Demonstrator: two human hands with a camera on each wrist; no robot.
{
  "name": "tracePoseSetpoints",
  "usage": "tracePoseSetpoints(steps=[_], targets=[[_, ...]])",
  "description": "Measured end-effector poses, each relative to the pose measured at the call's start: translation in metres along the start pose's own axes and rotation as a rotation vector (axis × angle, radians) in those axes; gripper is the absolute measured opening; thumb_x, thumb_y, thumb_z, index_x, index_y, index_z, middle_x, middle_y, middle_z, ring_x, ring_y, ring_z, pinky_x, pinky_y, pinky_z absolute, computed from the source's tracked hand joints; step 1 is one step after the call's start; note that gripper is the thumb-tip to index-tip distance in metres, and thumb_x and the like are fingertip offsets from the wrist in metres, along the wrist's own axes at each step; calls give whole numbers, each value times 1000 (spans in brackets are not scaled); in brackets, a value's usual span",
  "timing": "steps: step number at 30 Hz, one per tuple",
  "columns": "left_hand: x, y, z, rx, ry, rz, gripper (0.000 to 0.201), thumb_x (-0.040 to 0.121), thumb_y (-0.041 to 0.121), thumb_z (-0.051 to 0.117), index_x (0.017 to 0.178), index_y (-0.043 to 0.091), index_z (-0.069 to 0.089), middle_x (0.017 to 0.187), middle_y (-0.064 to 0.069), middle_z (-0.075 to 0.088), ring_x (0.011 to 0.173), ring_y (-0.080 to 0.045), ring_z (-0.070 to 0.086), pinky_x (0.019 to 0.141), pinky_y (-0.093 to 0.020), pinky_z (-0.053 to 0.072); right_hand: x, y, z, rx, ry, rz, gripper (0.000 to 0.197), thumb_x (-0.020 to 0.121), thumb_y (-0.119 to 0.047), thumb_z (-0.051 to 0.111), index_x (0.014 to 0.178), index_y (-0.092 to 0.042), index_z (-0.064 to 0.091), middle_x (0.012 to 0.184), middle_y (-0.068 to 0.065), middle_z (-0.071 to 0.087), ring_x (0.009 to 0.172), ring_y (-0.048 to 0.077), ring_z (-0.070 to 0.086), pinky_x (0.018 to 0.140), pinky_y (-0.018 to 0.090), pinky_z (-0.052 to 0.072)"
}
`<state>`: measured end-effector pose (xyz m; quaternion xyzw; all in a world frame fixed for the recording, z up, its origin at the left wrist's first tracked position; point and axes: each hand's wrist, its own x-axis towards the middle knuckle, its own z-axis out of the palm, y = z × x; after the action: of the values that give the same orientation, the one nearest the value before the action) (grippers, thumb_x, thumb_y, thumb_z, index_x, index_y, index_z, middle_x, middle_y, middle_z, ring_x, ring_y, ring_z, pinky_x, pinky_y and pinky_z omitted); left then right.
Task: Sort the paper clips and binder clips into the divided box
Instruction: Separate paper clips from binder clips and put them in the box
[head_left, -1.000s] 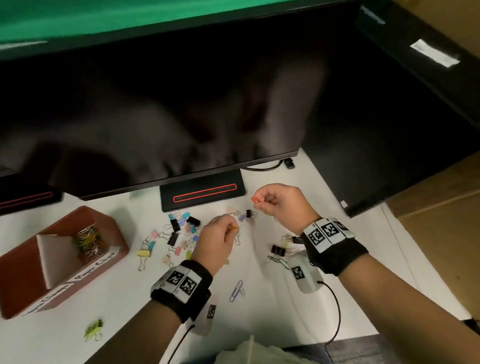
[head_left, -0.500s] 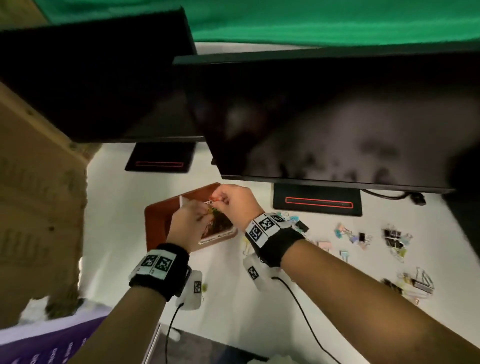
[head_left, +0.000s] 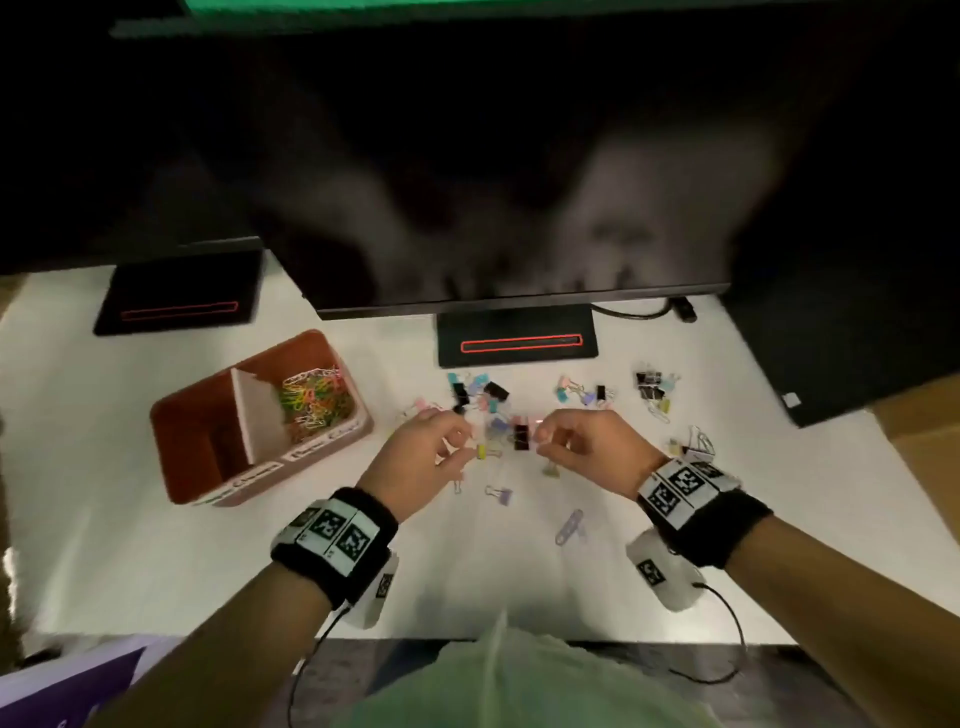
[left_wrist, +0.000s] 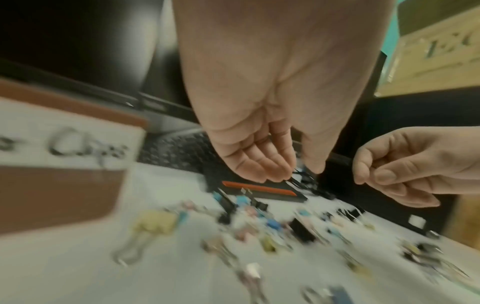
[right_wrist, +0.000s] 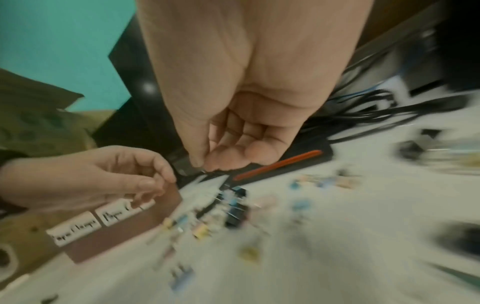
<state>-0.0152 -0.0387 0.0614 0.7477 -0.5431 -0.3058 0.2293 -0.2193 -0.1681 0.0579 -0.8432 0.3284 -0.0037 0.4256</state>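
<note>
The brown divided box (head_left: 182, 467) stands at the left; its far compartment holds coloured paper clips (head_left: 311, 402) and the near one looks bare. Binder clips (head_left: 488, 400) lie scattered right of it. Both hands hover over this pile, a black binder clip (head_left: 521, 436) between them. My left hand (head_left: 462, 436) has loosely curled fingers with a gap to the thumb in the left wrist view (left_wrist: 298, 172), and nothing clearly in it. My right hand (head_left: 540, 441) has its thumb tip against the index fingertip (right_wrist: 205, 166); blur hides whether anything is pinched.
A dark monitor (head_left: 467, 156) overhangs the back of the white table, its stand (head_left: 517, 338) just behind the clips. A second stand (head_left: 179, 293) sits behind the box. More clips (head_left: 652, 387) lie at the right, and a purple paper clip (head_left: 569, 525) lies nearer me.
A second ago each hand pinched a small clip over the pile. Half a second ago both were at the box. Now both are back over the scattered clips.
</note>
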Motion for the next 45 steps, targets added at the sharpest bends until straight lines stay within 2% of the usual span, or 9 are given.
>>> tracePoseSetpoints(steps=[3, 8, 12, 16, 23, 29, 34, 39, 45], targets=[[6, 23, 48, 1, -157, -24, 17, 82, 27, 66, 96, 19, 60, 85, 2, 56, 71, -12, 55, 70, -24, 47, -48, 58, -15, -65, -41, 158, 12, 83, -24, 68, 94, -21, 65, 64, -14, 53, 56, -1, 50, 68, 23, 43], [4, 47, 108, 51, -300, -75, 27, 78, 36, 69, 94, 19, 56, 81, 1, 54, 73, -15, 55, 70, -29, 49, -98, 111, -24, -174, -159, 228, 25, 83, -30, 67, 106, -22, 61, 71, -18, 52, 68, 6, 52, 72, 22, 45], [5, 54, 131, 108, -286, -100, 39, 69, 44, 74, 88, 20, 49, 78, 8, 44, 72, -13, 47, 66, -27, 43, -108, 128, -17, -169, -86, 161, 40, 79, -29, 72, 116, -23, 59, 100, -5, 59, 86, 9, 52, 81, 22, 44], [10, 60, 138, 174, -275, -155, 48, 61, 47, 78, 86, 20, 47, 82, 8, 45, 75, -13, 48, 71, -34, 47, -95, 132, -11, -196, -26, 174, 52, 80, -30, 69, 129, -26, 50, 124, 1, 52, 115, 20, 48, 99, 30, 38], [9, 57, 139, -38, -177, -262, 26, 69, 10, 77, 85, 13, 58, 74, 1, 54, 70, -16, 54, 74, -35, 51, -66, 131, -11, -80, 59, 217, 40, 84, -13, 66, 122, -15, 58, 115, 8, 54, 101, 23, 57, 90, 29, 47], [12, 52, 142, 17, -144, -223, 17, 78, 4, 67, 90, 13, 60, 87, 0, 56, 73, -8, 53, 66, -10, 39, -64, 138, -10, -128, 90, 179, 24, 86, -6, 59, 109, -7, 65, 103, 11, 64, 98, 28, 59, 82, 29, 45], [17, 50, 137, 25, -198, -190, 13, 83, 2, 61, 93, 10, 61, 83, 0, 59, 79, -13, 58, 77, -22, 48, -76, 142, -12, -144, 84, 157, 28, 81, -21, 67, 108, -16, 64, 112, 5, 60, 102, 26, 59, 85, 36, 51], [21, 46, 139, 132, -278, -88, 6, 84, 4, 60, 85, 9, 61, 87, 0, 52, 79, -15, 55, 75, -21, 45, -88, 143, -9, -242, 33, 229, 43, 82, -26, 67, 123, -17, 56, 125, 7, 58, 111, 31, 55, 95, 35, 45], [33, 59, 142, 109, -271, -11, 8, 85, 7, 59, 86, 15, 60, 84, 1, 54, 78, -14, 53, 76, -27, 45, -79, 138, -11, -174, 13, 254, 26, 84, -18, 64, 110, -13, 62, 108, 7, 67, 100, 25, 61, 85, 28, 45]])
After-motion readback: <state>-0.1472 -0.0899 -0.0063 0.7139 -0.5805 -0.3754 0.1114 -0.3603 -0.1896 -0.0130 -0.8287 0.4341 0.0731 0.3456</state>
